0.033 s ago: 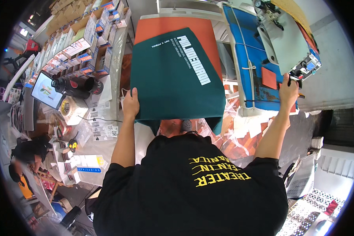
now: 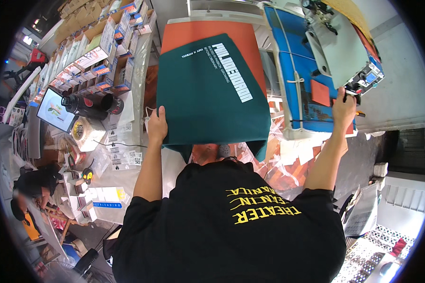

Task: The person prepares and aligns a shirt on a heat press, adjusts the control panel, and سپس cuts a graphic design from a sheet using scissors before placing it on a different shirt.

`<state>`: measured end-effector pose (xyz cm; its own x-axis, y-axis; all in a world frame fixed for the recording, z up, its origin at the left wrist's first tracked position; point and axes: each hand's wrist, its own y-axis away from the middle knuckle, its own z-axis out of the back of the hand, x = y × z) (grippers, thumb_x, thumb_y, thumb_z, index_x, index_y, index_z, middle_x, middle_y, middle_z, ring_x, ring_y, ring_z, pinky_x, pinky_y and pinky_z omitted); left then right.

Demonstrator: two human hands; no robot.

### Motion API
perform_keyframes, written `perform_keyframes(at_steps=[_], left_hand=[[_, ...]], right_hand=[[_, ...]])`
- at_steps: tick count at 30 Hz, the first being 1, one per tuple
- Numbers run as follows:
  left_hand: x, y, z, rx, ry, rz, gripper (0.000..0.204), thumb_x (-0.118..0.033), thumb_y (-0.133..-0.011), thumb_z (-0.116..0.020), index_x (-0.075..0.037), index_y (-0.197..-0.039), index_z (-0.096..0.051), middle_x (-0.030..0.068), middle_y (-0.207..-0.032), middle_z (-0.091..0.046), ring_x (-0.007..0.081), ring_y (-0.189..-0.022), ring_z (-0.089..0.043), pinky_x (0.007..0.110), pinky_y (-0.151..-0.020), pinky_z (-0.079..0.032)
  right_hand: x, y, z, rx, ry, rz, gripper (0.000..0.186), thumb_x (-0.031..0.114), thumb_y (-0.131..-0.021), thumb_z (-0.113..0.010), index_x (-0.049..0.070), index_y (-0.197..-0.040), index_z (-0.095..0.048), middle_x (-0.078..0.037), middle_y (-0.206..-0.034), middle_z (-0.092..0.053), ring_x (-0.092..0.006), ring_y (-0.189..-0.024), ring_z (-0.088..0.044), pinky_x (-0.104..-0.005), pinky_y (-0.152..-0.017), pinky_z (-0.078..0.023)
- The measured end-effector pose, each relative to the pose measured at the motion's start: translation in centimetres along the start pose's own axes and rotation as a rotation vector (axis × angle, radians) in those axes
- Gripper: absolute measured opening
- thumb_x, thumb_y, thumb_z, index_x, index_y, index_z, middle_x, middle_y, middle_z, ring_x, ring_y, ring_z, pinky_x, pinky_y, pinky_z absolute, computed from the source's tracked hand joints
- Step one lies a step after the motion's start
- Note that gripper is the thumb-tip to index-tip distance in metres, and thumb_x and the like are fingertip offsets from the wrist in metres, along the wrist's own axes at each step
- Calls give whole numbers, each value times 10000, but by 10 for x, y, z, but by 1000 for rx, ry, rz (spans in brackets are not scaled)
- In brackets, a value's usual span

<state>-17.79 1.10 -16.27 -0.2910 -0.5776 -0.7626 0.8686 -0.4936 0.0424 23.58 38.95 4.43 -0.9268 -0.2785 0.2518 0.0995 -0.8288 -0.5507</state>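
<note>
A dark green cloth with a white print lies spread over an orange-red pad, its near corners hanging down. My left hand is closed on the cloth's left edge near the front, thumb on top; its other fingers are partly hidden. To the right, a heat press's pale grey-green upper plate carries a small control box with a blue screen. My right hand is wrapped round the black handle beside that box, arm stretched out. A small orange-red square lies beside the plate.
A blue board tied with white cord sits under the raised plate. Boxes, a black bottle, a tablet and a tape roll crowd the left table. Another person is at the lower left.
The press plate, its control box and the blue board have shifted slightly left, along with my right hand. My left hand and the green cloth look unmoved.
</note>
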Motion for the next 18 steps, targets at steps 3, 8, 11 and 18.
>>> perform_keyframes(at_steps=[3,8,11,18], left_hand=[[-7,2,-1,42,41,11,609,-510,-1032,-368,26,-1213,-594,304,-1129,-643,480,-1087,-593,484,-935,-453],[-3,2,2,60,83,-35,573,-487,-1036,-373,6,-1239,-580,304,-1129,-646,483,-1076,-601,502,-920,-462],[0,-2,3,104,75,8,557,-483,-1036,-371,-7,-1255,-561,311,-1123,-643,501,-1075,-591,525,-914,-455],[4,-1,-2,90,128,-11,547,-473,-1042,-357,-3,-1249,-547,312,-1125,-639,510,-1085,-580,532,-917,-448]], right_hand=[[53,32,16,27,12,34,513,492,-987,-498,21,-1069,-687,-192,-1123,-633,-418,-1037,-598,-487,-872,-472],[78,51,25,-306,-59,253,389,372,-942,-635,32,-1128,-670,-156,-1204,-589,-358,-1128,-556,-474,-962,-428],[105,40,24,-458,-277,320,447,332,-921,-682,9,-1220,-601,-179,-1335,-475,-364,-1235,-459,-492,-1040,-363],[177,55,16,-428,-463,269,706,395,-895,-669,-47,-1379,-408,-318,-1463,-273,-474,-1349,-312,-557,-1106,-285]])
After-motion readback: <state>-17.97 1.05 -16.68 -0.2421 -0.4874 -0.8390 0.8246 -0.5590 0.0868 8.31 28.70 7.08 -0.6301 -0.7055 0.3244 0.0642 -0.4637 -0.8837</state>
